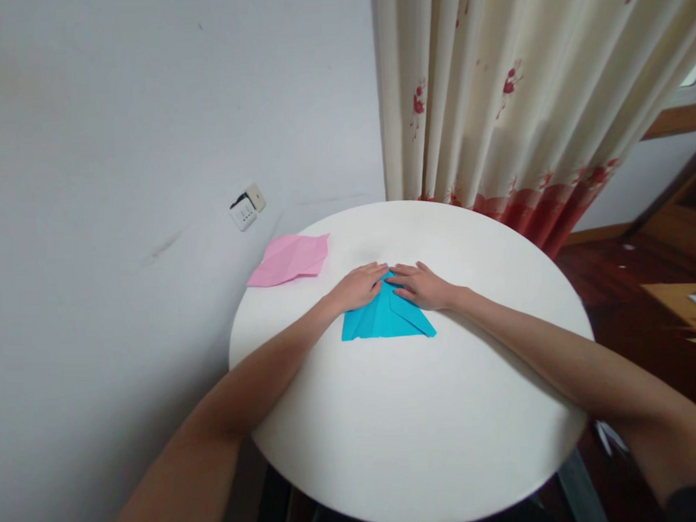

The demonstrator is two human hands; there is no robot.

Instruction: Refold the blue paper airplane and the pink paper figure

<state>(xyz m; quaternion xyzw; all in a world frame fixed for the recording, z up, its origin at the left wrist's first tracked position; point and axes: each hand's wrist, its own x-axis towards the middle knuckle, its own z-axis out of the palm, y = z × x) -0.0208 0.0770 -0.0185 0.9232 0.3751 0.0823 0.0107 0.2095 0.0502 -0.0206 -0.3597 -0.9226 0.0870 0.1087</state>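
Observation:
A sheet of blue paper (383, 321) lies on the white round table, folded to a point at its far end and wide along its near edge. A folded flap slants down its right side. My left hand (361, 285) rests flat on the paper's upper left edge, fingers stretched toward the tip. From the other side, my right hand (422, 286) lies on the upper right part with its fingers extended and a little apart. The fingertips of both hands nearly meet at the tip and cover part of it.
Creased pink paper (291, 259) lies at the table's far left edge. The round table (400, 434) stands close to a pale wall (148, 108) with a socket (243, 214). A patterned curtain (468, 97) hangs behind it. At right, a wooden surface (678, 306) holds papers.

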